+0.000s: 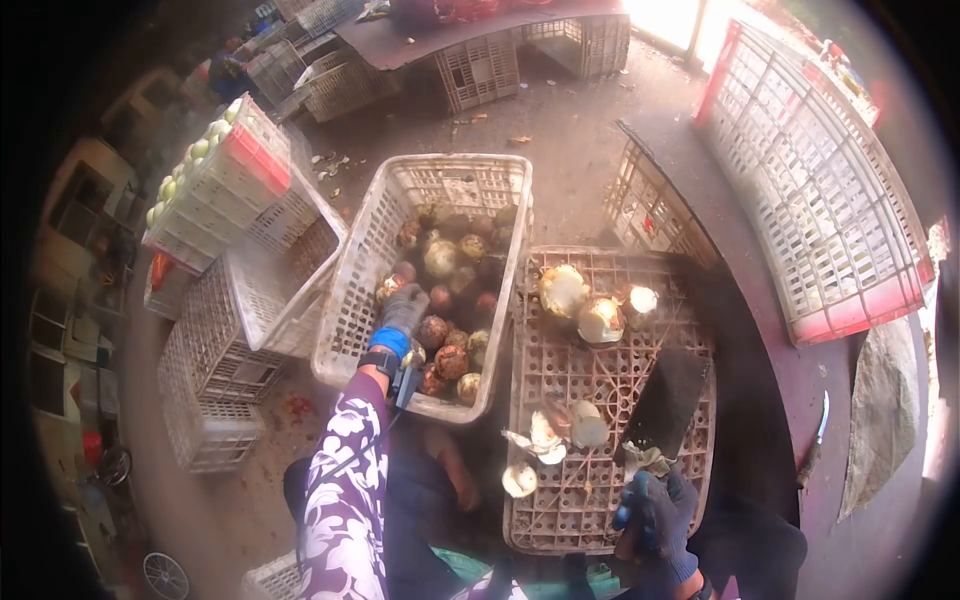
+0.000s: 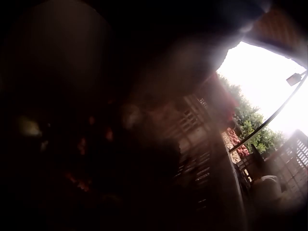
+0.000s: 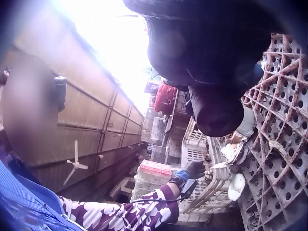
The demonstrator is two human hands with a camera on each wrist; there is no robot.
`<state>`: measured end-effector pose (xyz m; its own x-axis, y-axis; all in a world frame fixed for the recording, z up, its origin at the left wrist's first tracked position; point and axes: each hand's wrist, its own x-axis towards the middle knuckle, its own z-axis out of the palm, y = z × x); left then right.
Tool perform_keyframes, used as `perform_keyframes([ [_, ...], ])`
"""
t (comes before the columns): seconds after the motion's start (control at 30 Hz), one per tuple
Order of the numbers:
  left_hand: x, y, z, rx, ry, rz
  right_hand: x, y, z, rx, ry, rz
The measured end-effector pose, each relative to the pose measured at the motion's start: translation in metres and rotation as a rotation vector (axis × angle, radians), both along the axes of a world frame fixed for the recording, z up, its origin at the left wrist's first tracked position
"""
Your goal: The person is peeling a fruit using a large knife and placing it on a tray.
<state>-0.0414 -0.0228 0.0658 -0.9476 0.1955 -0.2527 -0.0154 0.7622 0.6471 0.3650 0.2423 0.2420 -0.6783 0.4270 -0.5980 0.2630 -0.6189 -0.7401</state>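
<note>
Left hand [image 1: 404,312] down at a mottled round vegetable [image 1: 388,287] near the deep crate's [image 1: 345,345] left edge, pinching or not I can't tell, right hand [image 1: 657,515] clutching a cleaver [image 1: 668,395] at the upturned crate's [image 1: 600,497] lower-right corner!

Upturned lattice plastic crate [image 1: 622,525] as work surface. Toward far edge, three pale part-peeled round vegetables [image 1: 563,291] in cluster; toward near left, peelings [image 1: 545,438] against pale rounded piece [image 1: 589,425], cut slice [image 1: 520,480] just beside. Floor [image 1: 578,185]: stacked crates [image 1: 220,425] at left, scattered scraps [image 1: 330,165]. Purplish table [image 1: 770,300] at right: knife [image 1: 816,440], greyish cloth [image 1: 882,415], large white-and-red crate [image 1: 815,190].
</note>
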Motion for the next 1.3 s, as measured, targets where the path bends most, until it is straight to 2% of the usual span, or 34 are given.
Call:
perform_keyframes([
  [0.03, 0.006, -0.003, -0.003, -0.1, -0.045, -0.023, 0.0, 0.0, -0.01, 0.086, -0.094, -0.008],
  [0.07, 0.01, 0.0, -0.009, -0.303, -0.051, -0.062, -0.002, -0.001, -0.015, 0.028, -0.115, -0.046],
  [0.1, 0.007, 0.0, -0.028, -0.386, -0.113, -0.084, -0.008, -0.006, -0.008, -0.028, -0.14, -0.083],
  [0.2, -0.018, -0.006, -0.126, -0.626, -0.163, -0.182, -0.018, -0.006, -0.001, -0.052, -0.197, -0.101],
  [0.27, -0.022, -0.002, -0.152, -0.737, -0.173, -0.206, -0.017, -0.001, -0.007, -0.057, -0.229, -0.078],
  [0.33, -0.019, 0.008, -0.143, -0.807, -0.204, -0.184, -0.018, 0.001, -0.008, -0.065, -0.23, -0.085],
  [0.37, -0.008, 0.025, -0.114, -0.821, -0.221, -0.049, -0.019, 0.002, -0.009, -0.071, -0.227, -0.09],
  [0.47, -0.009, 0.031, -0.1, -0.77, -0.221, -0.045, -0.017, 0.005, -0.01, -0.059, -0.272, -0.101],
  [0.5, -0.015, 0.024, -0.115, -0.781, -0.184, -0.062, -0.015, 0.006, -0.01, -0.053, -0.267, -0.093],
  [0.6, -0.018, 0.016, -0.116, -0.716, -0.215, -0.042, -0.008, 0.009, -0.012, -0.036, -0.248, -0.084],
  [0.63, 0.002, 0.035, -0.065, -0.674, -0.196, 0.016, -0.006, 0.009, -0.013, -0.038, -0.249, -0.087],
  [0.7, -0.011, 0.009, -0.106, -0.677, -0.171, -0.077, -0.004, 0.008, -0.013, -0.035, -0.228, -0.089],
  [0.73, -0.014, -0.003, -0.123, -0.579, -0.188, -0.019, -0.004, 0.007, -0.012, -0.028, -0.206, -0.09],
  [0.77, -0.009, -0.001, -0.11, -0.48, -0.203, 0.039, -0.003, 0.006, -0.01, -0.024, -0.186, -0.089],
  [0.87, 0.008, 0.004, -0.07, -0.332, -0.016, 0.092, -0.003, 0.008, -0.003, -0.018, -0.157, -0.012],
  [0.9, -0.017, -0.024, -0.118, 0.188, -0.214, 0.075, -0.003, 0.01, 0.004, 0.041, -0.174, 0.072],
  [0.97, 0.014, 0.007, -0.025, 0.547, -0.371, 0.052, 0.002, 0.007, 0.005, -0.056, -0.132, 0.059],
  [1.0, 0.016, 0.014, 0.003, 0.396, -0.367, -0.022, 0.004, 0.008, 0.006, 0.006, -0.082, 0.126],
  [1.07, 0.051, 0.036, 0.076, 0.45, -0.446, -0.065, 0.014, 0.008, -0.004, 0.145, -0.082, 0.263],
  [1.17, 0.099, 0.051, 0.134, 0.555, -0.425, -0.203, 0.026, 0.009, -0.031, 0.815, -0.073, 0.558],
  [1.27, 0.149, 0.059, 0.175, 0.619, -0.453, -0.282, 0.028, 0.009, -0.036, 1.082, -0.212, 0.723],
  [1.3, 0.159, 0.056, 0.18, 0.559, -0.434, -0.317, 0.026, 0.009, -0.035, 1.089, -0.245, 0.744],
])
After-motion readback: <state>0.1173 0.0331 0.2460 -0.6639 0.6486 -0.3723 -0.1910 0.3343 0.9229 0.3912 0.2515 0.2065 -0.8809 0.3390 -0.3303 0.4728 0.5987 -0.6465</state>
